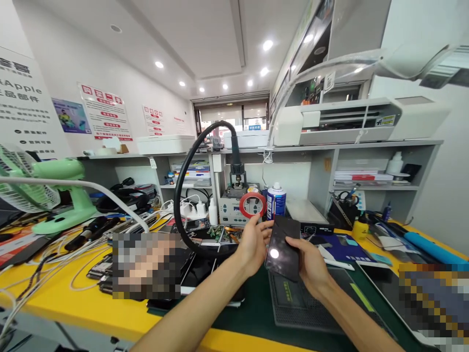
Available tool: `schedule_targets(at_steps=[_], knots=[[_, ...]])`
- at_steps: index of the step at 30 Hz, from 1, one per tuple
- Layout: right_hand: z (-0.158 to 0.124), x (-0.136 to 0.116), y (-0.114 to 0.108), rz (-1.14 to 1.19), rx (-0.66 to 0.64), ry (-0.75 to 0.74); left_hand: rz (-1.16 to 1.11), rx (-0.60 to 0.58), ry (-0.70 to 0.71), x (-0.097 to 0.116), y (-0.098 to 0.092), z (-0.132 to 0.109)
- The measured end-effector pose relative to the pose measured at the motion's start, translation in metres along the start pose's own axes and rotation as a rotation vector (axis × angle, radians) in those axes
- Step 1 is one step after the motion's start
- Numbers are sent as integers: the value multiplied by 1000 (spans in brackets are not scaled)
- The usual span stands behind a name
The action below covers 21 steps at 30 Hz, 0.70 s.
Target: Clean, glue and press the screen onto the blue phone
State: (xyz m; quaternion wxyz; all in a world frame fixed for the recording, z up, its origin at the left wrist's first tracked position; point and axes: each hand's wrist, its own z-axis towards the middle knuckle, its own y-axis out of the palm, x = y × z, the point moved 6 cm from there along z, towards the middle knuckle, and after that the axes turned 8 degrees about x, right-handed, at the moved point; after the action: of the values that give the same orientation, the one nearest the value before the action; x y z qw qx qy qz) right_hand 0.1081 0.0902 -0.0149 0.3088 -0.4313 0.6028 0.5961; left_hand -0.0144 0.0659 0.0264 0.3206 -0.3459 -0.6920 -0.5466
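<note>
A black smartphone (282, 244) is tilted up over the work mat, its dark screen facing me with a bright light reflected in it. My right hand (313, 266) grips its right edge, thumb lying on the glass. At the phone's left edge is my left hand (252, 244), fingers spread; whether the fingertips touch the phone I cannot tell. Just beyond the left fingers shows a roll of red tape (242, 208), in front of a grey bench device (227, 209). Beneath the phone lies a dark perforated pad (293, 315) on the green mat (252, 313).
A thick black hose (178, 195) arches left of my hands. Behind the phone stands a blue-and-white spray can (276, 201). Cables and a green fan (60, 195) crowd the left. A white-edged tablet (388, 293) lies right, near a yellow bottle (360, 229).
</note>
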Motion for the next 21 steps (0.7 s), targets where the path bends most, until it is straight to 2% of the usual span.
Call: schedule_targets(at_steps=[5, 10, 13, 17, 21], knots=[[21, -29, -13, -175, -148, 7, -58, -135, -138, -15, 20, 19], [32, -26, -17, -292, -288, 21, -68, -189, -209, -32, 24, 20], [32, -17, -24, -353, -340, 29, -53, -163, -231, -41, 24, 17], [30, -15, -33, -398, -369, 12, 9, -70, -191, -49, 23, 16], [27, -20, -30, -382, -387, -12, -42, -1, -196, -46, 21, 18]])
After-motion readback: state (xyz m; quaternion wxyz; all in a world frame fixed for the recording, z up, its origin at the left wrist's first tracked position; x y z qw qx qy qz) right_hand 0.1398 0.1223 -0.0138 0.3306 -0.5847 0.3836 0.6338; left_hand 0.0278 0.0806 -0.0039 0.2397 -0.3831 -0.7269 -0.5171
